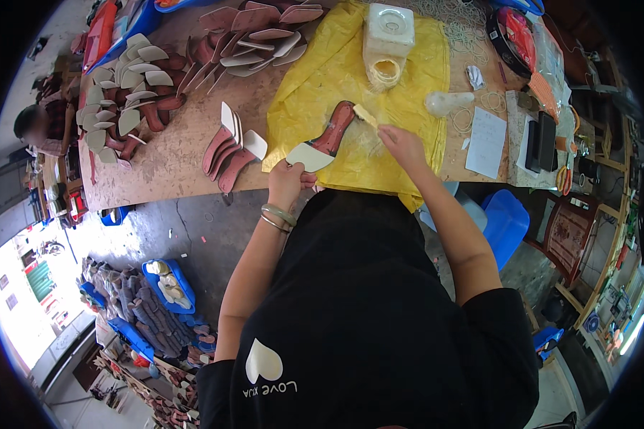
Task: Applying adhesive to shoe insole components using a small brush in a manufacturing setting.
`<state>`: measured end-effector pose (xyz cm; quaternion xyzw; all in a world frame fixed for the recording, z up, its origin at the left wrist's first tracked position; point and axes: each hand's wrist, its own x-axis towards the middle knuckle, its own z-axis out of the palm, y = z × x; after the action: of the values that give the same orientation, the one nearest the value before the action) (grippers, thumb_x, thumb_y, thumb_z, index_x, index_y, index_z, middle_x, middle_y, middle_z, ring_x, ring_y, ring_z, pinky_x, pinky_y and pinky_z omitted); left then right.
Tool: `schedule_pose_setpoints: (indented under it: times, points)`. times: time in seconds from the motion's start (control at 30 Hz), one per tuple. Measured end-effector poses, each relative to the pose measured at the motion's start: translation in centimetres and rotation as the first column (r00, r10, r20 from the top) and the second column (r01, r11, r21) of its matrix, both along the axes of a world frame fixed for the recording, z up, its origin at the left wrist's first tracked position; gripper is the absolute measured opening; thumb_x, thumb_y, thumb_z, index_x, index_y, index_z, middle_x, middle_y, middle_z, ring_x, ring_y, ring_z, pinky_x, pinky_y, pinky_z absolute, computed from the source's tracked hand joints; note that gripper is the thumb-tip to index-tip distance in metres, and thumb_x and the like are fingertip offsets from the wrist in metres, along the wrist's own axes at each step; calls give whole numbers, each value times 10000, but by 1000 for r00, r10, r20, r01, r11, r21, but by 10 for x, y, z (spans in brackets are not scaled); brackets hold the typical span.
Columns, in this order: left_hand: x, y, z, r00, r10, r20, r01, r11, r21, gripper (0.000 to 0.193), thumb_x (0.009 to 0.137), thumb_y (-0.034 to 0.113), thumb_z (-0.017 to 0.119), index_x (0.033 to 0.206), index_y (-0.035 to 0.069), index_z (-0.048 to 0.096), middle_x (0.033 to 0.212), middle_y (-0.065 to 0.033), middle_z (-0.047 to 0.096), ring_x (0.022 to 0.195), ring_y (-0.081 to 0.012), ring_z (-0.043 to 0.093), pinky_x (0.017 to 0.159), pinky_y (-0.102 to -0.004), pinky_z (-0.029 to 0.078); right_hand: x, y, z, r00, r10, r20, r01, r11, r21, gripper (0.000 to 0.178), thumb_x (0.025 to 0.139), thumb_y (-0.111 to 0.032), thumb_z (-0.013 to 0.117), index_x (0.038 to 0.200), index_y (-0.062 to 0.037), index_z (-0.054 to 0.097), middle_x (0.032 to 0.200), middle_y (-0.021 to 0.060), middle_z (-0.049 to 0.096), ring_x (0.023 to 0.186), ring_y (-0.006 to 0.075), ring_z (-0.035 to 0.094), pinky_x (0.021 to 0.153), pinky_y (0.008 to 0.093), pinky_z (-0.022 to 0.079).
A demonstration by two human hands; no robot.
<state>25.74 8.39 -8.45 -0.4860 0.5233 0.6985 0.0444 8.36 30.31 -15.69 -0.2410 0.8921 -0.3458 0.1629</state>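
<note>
My left hand (286,182) pinches the cream toe end of a shoe insole board (332,136), whose narrower part is dark red. The board lies slanted over a yellow plastic sheet (422,79). My right hand (404,145) is closed on a pale yellow brush-like piece (366,116), its tip at the red heel end of the board. Whether that tip touches the board is hard to tell. Just beyond stands a whitish square container (390,32) with a round opening facing me. A few more insole boards (225,146) lie stacked to the left of the sheet.
Heaps of insole boards (132,89) cover the wooden table's (172,171) far left. To the right are a paper sheet (486,143), a cloudy plastic bottle (447,104), tangled string and orange scissors (565,175). A blue tub (506,222) stands below the table. Another person (46,129) is at the far left.
</note>
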Motion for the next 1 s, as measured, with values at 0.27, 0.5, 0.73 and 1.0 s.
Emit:
schedule_pose_setpoints:
  times: [0.27, 0.5, 0.73, 1.0]
  points:
    - [0, 3, -2, 1000, -5, -18, 4, 999, -49, 201, 847, 60, 471, 1004, -62, 501, 745, -138, 623, 585, -180, 630, 513, -272, 523, 45, 13, 20, 926, 145, 349, -89, 981, -170, 222, 842, -246, 633, 995, -94, 687, 866, 72, 686, 751, 170, 639, 677, 283, 497]
    - [3, 6, 20, 997, -48, -67, 35, 983, -181, 198, 856, 68, 478, 1009, -55, 506, 705, -121, 621, 554, -165, 626, 491, -265, 516, 35, 6, 37, 717, 153, 680, 169, 908, -383, 237, 845, -203, 655, 996, -23, 682, 869, 15, 671, 800, 61, 579, 732, 219, 463]
    - [12, 2, 45, 995, -58, -87, 20, 920, -391, 189, 857, 73, 487, 988, -60, 515, 648, -104, 612, 535, -153, 620, 483, -262, 506, 54, -23, 69, 762, 260, 592, 21, 905, -425, 227, 859, -181, 644, 1003, -7, 671, 861, 14, 672, 782, 58, 576, 715, 226, 470]
    - [17, -1, 72, 993, -20, -115, -29, 910, -413, 190, 856, 54, 497, 1013, -48, 529, 637, -88, 606, 534, -140, 621, 479, -253, 493, 50, -86, 86, 952, 262, -156, -299, 901, -313, 207, 837, -215, 631, 995, -88, 665, 903, 110, 671, 781, 219, 659, 668, 298, 511]
